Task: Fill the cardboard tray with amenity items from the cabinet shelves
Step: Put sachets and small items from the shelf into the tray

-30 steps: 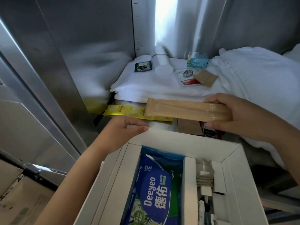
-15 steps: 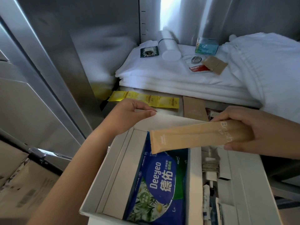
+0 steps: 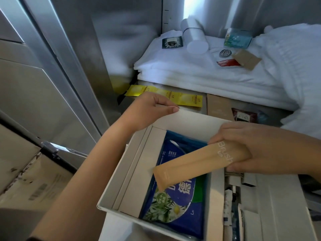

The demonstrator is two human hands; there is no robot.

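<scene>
Nearest, below and left of the grip, one blue wipes pack [image 3: 178, 206] lies flat in the left compartment of the tray [image 3: 132, 171], filling it almost wall to wall. A divider [image 3: 215, 188] runs directly under the grip. The narrow compartment to its right holds small items too crowded to count. The right hand [image 3: 260, 146] pinches one end of a single tan sachet [image 3: 196, 164] between thumb and fingers. The sachet slants down and left from the grip, above the wipes, its free end near the tray's left wall. There is open air beneath it. Left of and beyond the grip, the left hand [image 3: 149, 110] clasps the tray's far rim at its left corner, thumb on top. Beyond that rim, one yellow strip [image 3: 173, 96] lies at the shelf edge. One brown card [image 3: 217, 105] and one dark packet [image 3: 243, 114] sit just beyond the grip. Farther on, a stack of towels [image 3: 191, 75] carries one white tube [image 3: 194, 35] and four small packets. The steel wall [image 3: 97, 49] closes the left side.
</scene>
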